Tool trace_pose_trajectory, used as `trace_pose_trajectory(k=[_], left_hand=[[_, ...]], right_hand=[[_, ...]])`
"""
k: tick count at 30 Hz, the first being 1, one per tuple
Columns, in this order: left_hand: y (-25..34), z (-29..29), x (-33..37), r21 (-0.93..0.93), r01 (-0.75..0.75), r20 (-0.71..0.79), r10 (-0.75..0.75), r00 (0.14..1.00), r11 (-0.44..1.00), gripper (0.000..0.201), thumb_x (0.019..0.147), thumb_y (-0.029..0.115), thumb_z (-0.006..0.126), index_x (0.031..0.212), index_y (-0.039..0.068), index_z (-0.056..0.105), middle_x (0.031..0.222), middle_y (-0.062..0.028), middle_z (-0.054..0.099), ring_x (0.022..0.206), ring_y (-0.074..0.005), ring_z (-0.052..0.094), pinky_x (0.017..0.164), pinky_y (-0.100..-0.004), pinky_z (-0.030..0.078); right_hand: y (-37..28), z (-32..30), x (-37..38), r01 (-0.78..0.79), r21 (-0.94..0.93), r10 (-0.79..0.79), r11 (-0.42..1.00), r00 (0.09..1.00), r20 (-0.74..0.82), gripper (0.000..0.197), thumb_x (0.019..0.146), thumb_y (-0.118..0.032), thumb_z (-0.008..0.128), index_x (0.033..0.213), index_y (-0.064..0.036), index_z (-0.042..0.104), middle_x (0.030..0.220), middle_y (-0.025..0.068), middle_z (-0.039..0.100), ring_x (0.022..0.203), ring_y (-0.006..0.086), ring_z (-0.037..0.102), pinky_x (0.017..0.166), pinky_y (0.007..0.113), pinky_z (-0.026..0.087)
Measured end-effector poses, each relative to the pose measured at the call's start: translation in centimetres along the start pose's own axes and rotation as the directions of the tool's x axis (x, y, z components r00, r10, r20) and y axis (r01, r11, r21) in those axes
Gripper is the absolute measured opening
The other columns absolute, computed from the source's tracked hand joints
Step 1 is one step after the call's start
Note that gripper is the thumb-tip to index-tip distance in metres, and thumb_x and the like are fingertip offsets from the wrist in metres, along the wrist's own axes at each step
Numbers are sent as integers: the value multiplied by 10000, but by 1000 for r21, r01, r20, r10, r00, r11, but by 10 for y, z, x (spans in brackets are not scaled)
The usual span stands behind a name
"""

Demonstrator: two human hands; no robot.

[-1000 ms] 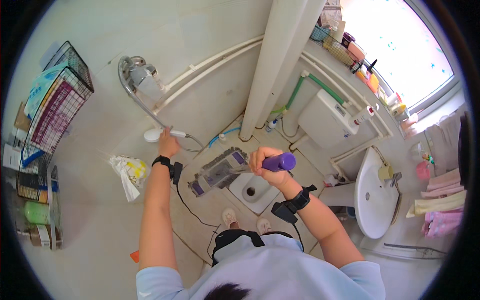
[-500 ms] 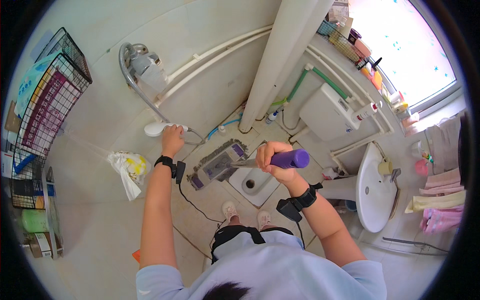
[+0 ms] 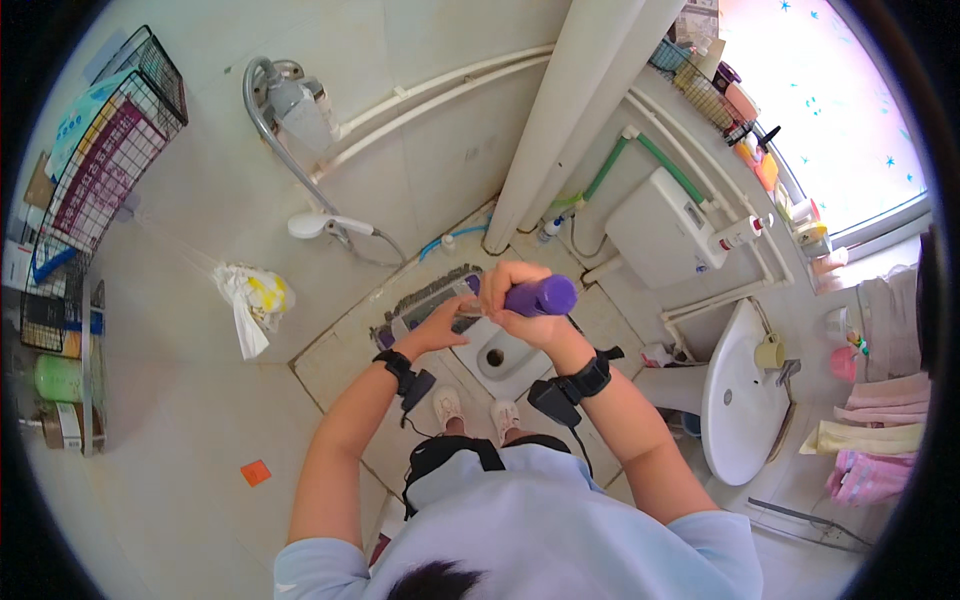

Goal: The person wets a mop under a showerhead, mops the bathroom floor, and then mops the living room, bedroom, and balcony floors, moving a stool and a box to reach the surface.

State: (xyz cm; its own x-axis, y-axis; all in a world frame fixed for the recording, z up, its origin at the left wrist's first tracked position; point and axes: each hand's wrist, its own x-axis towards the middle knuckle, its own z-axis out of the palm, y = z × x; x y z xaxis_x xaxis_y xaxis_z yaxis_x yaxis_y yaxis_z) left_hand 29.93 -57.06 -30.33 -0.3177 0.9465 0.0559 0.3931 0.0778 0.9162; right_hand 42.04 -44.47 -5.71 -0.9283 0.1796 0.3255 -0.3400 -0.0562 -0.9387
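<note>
Gripping a smooth purple cylindrical handle [image 3: 540,296], the right hand [image 3: 520,305] is clamped around it above the white ceramic squat toilet [image 3: 497,355]. Just left, the left hand [image 3: 440,322] touches the handle's near end, fingers loosely curled. A chrome-hosed shower head [image 3: 318,224] lies far left on glossy tile.

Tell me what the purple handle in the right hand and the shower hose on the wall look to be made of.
Purple handle: probably plastic, with an even colour and a soft sheen. The right hand is wrapped around it.
Shower hose: likely metal or metallised plastic, grey with bright highlights along its curve; ribbing is too small to tell.
</note>
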Motion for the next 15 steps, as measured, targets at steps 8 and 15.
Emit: trace_pose_trajectory(k=[8, 15], left_hand=[[58, 19, 4, -38, 71, -419, -80, 904, 997, 213, 753, 132, 660, 929, 38, 586, 689, -132, 548, 627, -277, 501, 591, -345, 418], [95, -19, 2, 199, 65, -307, -1, 952, 978, 275, 714, 123, 672, 983, 104, 613, 740, -115, 592, 685, -282, 575, 614, -344, 453]], right_hand=[[9, 13, -6, -34, 31, 34, 999, 999, -19, 111, 616, 3, 599, 641, -5, 491, 606, 27, 487, 581, 97, 458, 545, 243, 379], [-35, 25, 17, 65, 198, -74, 978, 997, 38, 183, 671, -85, 637, 644, -33, 463, 589, 55, 484, 570, 154, 472, 546, 267, 371]])
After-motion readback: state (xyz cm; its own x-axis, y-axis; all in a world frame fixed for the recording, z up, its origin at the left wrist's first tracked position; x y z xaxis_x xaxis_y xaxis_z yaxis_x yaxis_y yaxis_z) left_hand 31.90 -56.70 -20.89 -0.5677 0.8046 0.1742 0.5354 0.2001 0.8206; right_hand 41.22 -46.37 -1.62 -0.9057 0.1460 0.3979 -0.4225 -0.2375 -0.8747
